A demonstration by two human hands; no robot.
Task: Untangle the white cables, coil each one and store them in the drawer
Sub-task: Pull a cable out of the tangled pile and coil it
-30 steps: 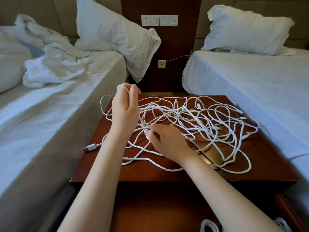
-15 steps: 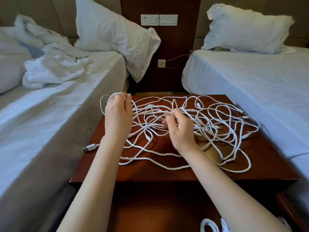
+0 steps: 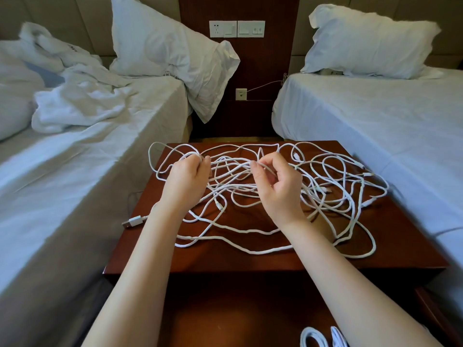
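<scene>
A tangle of white cables [image 3: 333, 194] lies spread over the dark wooden nightstand top [image 3: 225, 256]. My left hand [image 3: 186, 181] has its fingers curled round a loop of cable at the tangle's left side. My right hand [image 3: 280, 189] pinches a strand between thumb and fingers near the middle, lifted slightly off the wood. A USB plug [image 3: 132, 220] sticks out over the nightstand's left edge. Below the top, the open drawer [image 3: 225, 321] holds coiled white cables [image 3: 323, 338] at its lower right.
A bed with rumpled white bedding [image 3: 75, 106] stands at the left, a made bed [image 3: 375, 116] at the right, each with a pillow. A wall panel with sockets and switches [image 3: 236, 28] is at the back, with a thin cord running from a lower socket [image 3: 241, 93].
My left hand has come down from raised to just over the tangle, still holding its loop. My right hand has moved up and away from the near strands to pinch a strand in the middle.
</scene>
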